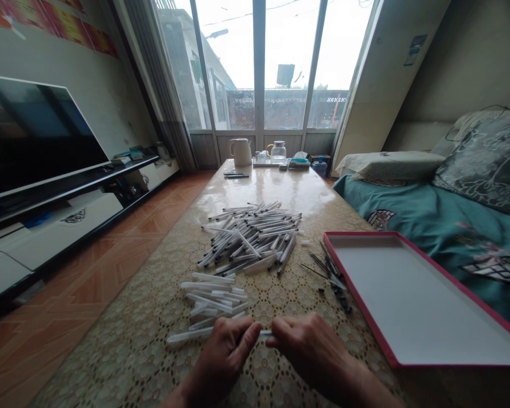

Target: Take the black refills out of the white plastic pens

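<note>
My left hand [229,345] is closed around a pen, low at the front of the table. A short pale stretch of the pen [266,333] shows between my two hands. My right hand [308,343] is closed on its other end, so that tip is hidden. A white translucent piece [189,336] sticks out left of my left hand; I cannot tell if it is part of the same pen. Just beyond lie several loose white translucent pen caps or barrels [216,297]. Farther off is a large heap of pens [255,235] with clear barrels and dark ends.
On the right lies a shallow white tray with a pink rim [360,300]. Thin dark refills and small black parts [334,277] lie along its left side. A kettle [241,152], a glass jug [278,151] and a tissue pack [298,163] stand at the table's far end.
</note>
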